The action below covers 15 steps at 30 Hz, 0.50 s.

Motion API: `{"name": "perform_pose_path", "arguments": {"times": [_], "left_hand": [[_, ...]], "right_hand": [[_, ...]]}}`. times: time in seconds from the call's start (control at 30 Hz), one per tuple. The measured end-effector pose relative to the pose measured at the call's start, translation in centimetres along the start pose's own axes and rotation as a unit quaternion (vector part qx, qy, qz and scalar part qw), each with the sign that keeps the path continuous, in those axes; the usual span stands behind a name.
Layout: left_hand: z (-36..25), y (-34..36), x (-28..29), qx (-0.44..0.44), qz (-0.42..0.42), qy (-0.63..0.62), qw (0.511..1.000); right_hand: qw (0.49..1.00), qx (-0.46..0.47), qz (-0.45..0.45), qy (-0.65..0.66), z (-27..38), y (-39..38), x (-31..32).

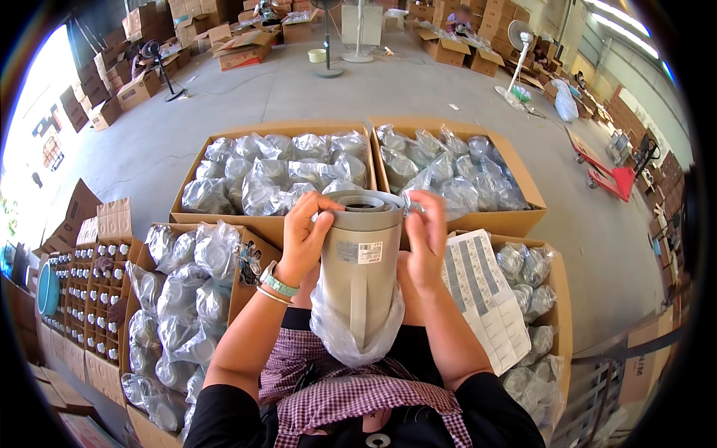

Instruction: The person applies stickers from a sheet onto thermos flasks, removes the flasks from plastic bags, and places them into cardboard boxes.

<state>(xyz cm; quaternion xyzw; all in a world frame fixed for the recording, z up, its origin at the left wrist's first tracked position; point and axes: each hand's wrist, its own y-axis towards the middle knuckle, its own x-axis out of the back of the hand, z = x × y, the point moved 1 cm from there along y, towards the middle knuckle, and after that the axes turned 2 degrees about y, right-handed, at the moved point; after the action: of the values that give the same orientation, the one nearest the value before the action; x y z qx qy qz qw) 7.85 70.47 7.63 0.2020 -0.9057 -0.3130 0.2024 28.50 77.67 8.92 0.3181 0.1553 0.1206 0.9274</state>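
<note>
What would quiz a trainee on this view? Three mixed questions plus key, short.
1. True or false: clear plastic surrounds the lower part of the grey-beige container.
2. Where in the view is the red pallet jack? A: left. B: middle. C: right.
3. What lies over part of the near-right carton?

Key: 1 true; 2 C; 3 a white printed sheet.

Left hand [302, 233] raised, curled — right hand [427, 237] opposite, fingers [424, 200] bent.
</note>
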Motion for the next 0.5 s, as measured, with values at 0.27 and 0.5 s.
{"name": "perform_pose_path", "arguments": {"times": [0.27,0.5], "left_hand": [[-2.5,-1.4,2.9,-0.090,0.017,-0.016,0.996],[-8.7,-3.3,1.6,-0.174,0.074,0.026,0.982]], "right_hand": [[0.740,-0.260,0.581,-0.216,2.9,-8.9,7.2],[0.981,-0.052,0.174,-0.071,11.1,4.5,-0.2]]}}
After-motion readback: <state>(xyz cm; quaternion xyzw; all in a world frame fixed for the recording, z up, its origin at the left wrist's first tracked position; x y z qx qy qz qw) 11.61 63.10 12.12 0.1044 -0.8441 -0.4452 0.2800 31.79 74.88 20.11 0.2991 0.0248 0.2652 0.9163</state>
